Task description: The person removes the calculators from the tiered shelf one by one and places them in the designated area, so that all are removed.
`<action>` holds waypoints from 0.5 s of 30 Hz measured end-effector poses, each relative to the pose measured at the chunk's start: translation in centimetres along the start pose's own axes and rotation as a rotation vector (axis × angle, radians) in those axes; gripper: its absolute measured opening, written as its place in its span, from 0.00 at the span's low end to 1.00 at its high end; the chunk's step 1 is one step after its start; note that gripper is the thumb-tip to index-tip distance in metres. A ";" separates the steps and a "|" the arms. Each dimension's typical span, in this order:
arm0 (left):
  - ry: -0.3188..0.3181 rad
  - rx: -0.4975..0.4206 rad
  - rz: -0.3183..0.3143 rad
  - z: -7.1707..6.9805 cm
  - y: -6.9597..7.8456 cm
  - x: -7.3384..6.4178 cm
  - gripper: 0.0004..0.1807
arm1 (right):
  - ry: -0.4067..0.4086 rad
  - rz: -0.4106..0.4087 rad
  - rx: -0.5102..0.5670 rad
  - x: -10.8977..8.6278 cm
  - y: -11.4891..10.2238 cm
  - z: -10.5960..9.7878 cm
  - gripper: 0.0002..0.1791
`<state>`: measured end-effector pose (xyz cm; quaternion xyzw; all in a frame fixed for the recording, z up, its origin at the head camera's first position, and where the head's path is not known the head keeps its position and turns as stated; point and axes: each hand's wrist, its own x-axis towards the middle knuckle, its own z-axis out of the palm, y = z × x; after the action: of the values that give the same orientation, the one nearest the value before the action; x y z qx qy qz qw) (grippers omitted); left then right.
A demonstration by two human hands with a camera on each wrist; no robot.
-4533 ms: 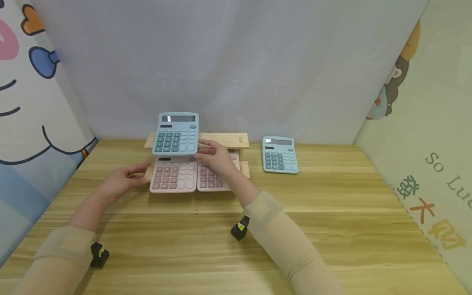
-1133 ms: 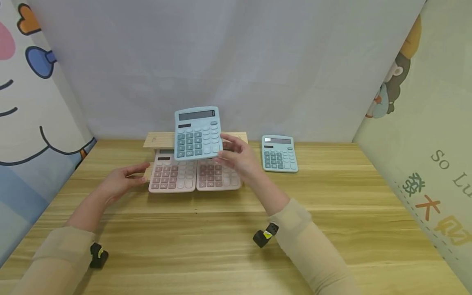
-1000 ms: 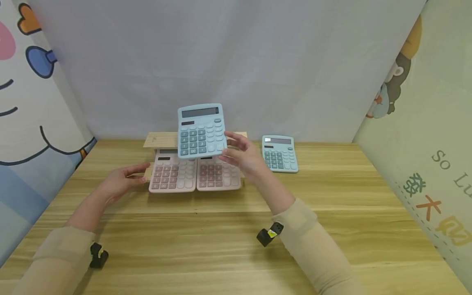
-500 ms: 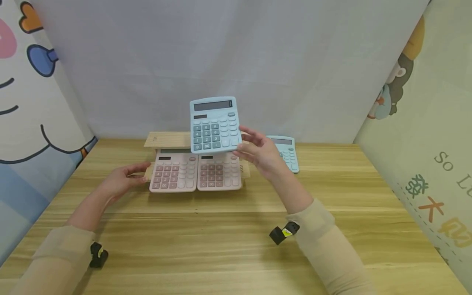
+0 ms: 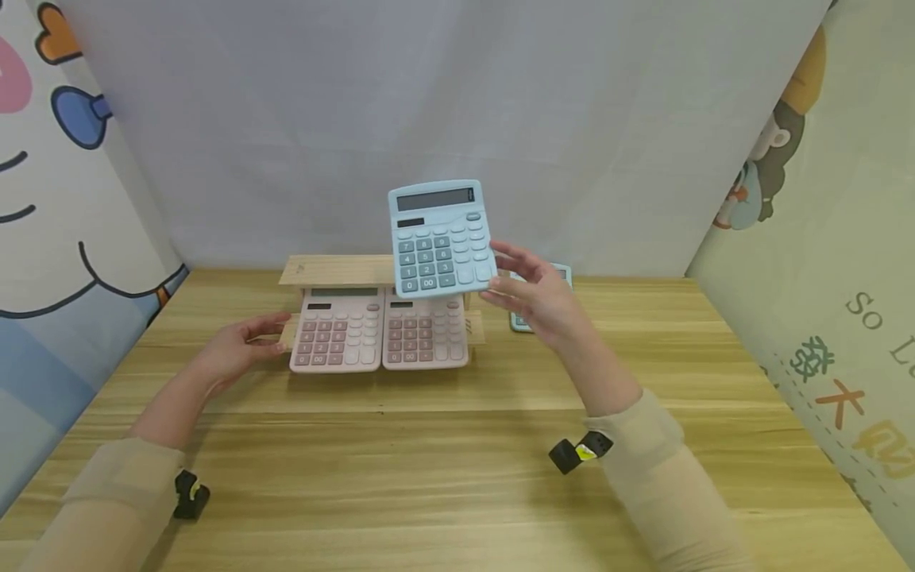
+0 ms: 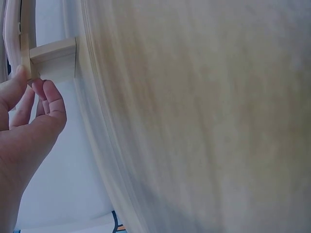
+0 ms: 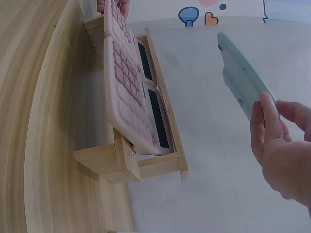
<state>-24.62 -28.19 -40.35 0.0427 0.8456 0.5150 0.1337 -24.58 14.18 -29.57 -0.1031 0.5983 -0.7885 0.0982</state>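
My right hand (image 5: 539, 298) pinches a light blue calculator (image 5: 438, 238) by its lower right edge and holds it in the air. In the right wrist view the calculator's back and side (image 7: 243, 73) show, well apart from the rack. Two pink calculators (image 5: 336, 338) lie side by side, tilted, on the lower step of a wooden rack (image 5: 336, 271). The upper rail's right part is behind the blue calculator in the head view. At the rack's left end, my left hand (image 5: 239, 349) pinches the lower wooden rail between thumb and fingers, as the left wrist view (image 6: 29, 126) shows.
A second light blue calculator (image 5: 561, 274) lies on the wooden table (image 5: 400, 477) right of the rack, mostly hidden behind my right hand. A pale curtain (image 5: 572, 143) hangs behind the table, and printed panels stand at both sides.
The blue calculator has left the rack's upper left side, rising and moving right in my right hand. It now overlaps the rack's right end in view. My left hand stays put.
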 end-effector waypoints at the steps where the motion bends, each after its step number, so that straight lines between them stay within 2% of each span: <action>1: 0.000 0.002 0.000 0.0 0.0 0.0 0.36 | -0.003 -0.002 -0.001 -0.1 -0.1 -0.3 0.32; 15: 0.003 -0.011 -0.009 0.1 0.0 0.0 0.36 | 0.003 -0.026 -0.017 -1.3 -0.7 -3.9 0.32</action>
<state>-24.63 -28.13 -40.38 0.0373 0.8433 0.5190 0.1349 -24.43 18.29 -30.01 -0.1106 0.6039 -0.7846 0.0865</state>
